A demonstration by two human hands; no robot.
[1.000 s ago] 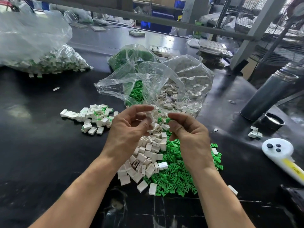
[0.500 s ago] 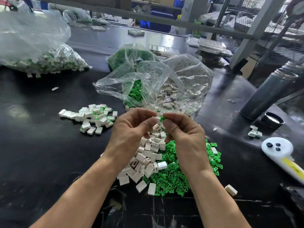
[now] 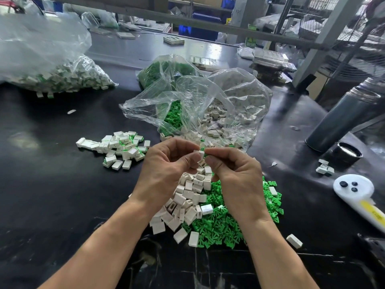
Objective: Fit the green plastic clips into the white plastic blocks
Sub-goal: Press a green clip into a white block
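My left hand (image 3: 166,165) pinches a small white block (image 3: 199,153) between thumb and fingers, held up over the table. My right hand (image 3: 233,174) meets it fingertip to fingertip and pinches a green clip (image 3: 202,148), of which only a sliver shows at the block. Below the hands lies a loose heap of white blocks (image 3: 187,203), and to its right a heap of green clips (image 3: 220,226). A pile of fitted blocks with green showing (image 3: 120,148) sits to the left.
An open clear bag of white blocks (image 3: 225,119) and a bag of green clips (image 3: 162,69) lie behind the hands. A big bag of finished parts (image 3: 48,65) sits far left. A grey flask (image 3: 341,119), its black cap (image 3: 346,154) and a white tool (image 3: 358,195) stand right.
My two hands have come together: the right hand brought the green clip up to the white block held by the left. Both hands rose slightly over the heaps.
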